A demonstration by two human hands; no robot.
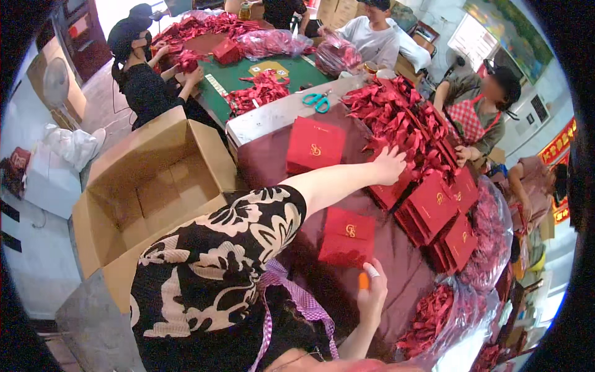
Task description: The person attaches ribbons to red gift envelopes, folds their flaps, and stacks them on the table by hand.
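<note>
My left hand [389,166] reaches across the table to the near edge of a heap of red ribbons [403,118], above a flat red gift bag [392,191]. Its fingers are stretched out and I see nothing held in them. Closer to me, a square red gift bag with a gold emblem [348,235] lies on the dark red cloth [297,232]. Beside its near right corner is my right hand [372,297], thumb and finger apart, an orange cover on one digit and a white wrap on another. Stacked red gift bags [431,208] lie right of my left hand.
Another pile of red bags [316,146] lies at the far left of the cloth, near teal scissors [317,101]. An open cardboard box [155,186] stands to my left. Plastic bags of ribbons [434,316] line the right side. Several co-workers [483,118] work around the tables.
</note>
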